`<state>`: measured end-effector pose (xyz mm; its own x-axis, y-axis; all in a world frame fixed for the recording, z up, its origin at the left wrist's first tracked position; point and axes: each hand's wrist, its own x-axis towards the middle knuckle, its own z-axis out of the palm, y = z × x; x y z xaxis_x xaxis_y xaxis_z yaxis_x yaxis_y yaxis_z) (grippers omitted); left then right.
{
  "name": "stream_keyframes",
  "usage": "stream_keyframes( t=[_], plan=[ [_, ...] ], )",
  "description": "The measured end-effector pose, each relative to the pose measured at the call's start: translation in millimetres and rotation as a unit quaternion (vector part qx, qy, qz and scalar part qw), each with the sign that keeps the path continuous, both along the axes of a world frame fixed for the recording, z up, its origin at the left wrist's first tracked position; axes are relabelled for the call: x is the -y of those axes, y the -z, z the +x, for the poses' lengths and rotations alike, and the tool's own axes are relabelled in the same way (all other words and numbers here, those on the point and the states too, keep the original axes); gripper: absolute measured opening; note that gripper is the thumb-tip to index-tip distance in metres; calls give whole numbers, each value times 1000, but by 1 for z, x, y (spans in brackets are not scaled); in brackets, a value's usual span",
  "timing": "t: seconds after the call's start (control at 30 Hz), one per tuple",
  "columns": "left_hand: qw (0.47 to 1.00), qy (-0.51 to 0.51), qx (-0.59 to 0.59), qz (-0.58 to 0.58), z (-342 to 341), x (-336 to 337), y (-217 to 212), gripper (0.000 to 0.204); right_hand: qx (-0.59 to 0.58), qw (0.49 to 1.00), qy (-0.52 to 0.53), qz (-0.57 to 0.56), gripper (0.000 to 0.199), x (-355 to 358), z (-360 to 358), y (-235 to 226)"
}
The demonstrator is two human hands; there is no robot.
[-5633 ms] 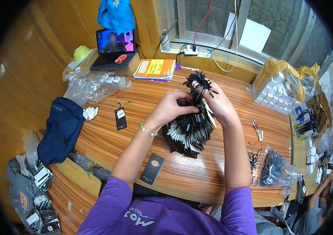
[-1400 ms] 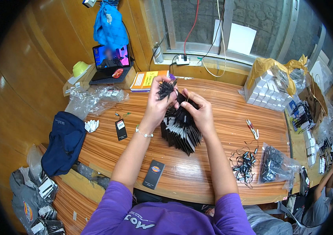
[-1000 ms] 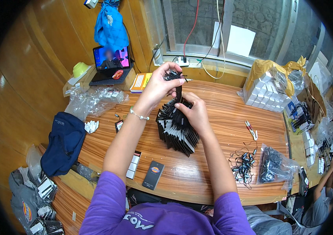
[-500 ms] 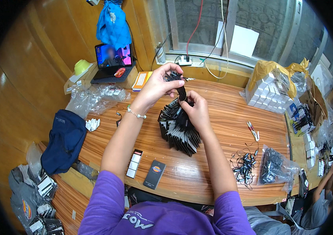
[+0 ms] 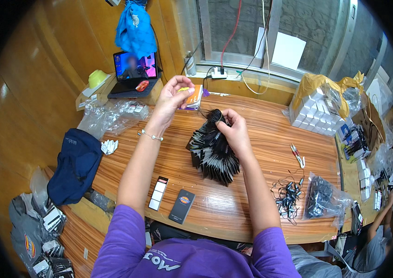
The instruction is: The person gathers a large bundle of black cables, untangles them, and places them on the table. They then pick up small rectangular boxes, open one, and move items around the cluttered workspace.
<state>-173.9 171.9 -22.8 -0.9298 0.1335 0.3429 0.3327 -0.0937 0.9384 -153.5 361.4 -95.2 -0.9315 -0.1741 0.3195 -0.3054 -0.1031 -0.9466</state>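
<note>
My right hand [image 5: 234,129] pinches the gathered top of a thick bundle of black hang tags [image 5: 216,155], whose cards fan out below over the table. Dark strings bunch up beside its thumb. My left hand [image 5: 173,98] is apart from the bundle, up and to the left, with fingers loosely curled. Yellow shows through the gap between its thumb and fingers, and nothing is visibly held. Behind that hand lies an orange and white booklet [image 5: 197,96], partly hidden. Nearer me on the table are a flat black tag [image 5: 182,206] and a black-and-white label strip [image 5: 158,193].
Black tangled cords [image 5: 290,197], a clear bag of black items [image 5: 321,197] and a red-and-white tool [image 5: 297,155] lie right. White boxes [image 5: 317,109] stand at back right, a laptop [image 5: 134,74] at back left. A navy cloth bag [image 5: 78,167] hangs over the left edge.
My left hand has let go of the black strings at the bundle's top and moved left. My right hand stays on the bundle, whose strings now droop beside it.
</note>
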Motion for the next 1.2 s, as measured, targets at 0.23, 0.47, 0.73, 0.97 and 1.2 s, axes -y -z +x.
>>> stream_keyframes(
  t=[0.23, 0.47, 0.73, 0.97, 1.2],
  plan=[
    [979, -54, -116, -161, 18, -12, 19, 12, 9, 999, -7, -36, 11, 2, 2, -1],
    [810, -208, -397, -379, 50, -27, 48, 11, 26, 999, -25, -22, 14, -4, 2, -6],
    [815, -290, -340, -369, 49, -29, 63, 12, 83, 994, -65, -17, 18, -6, 5, -15],
    [949, -169, -172, -204, 32, -26, 84, 15, 92, 993, -70, 23, 19, -6, 8, -20],
    [941, -189, -189, -207, 33, -27, 86, 13, 84, 991, -76, 67, 20, -9, 7, -24]
  ],
)
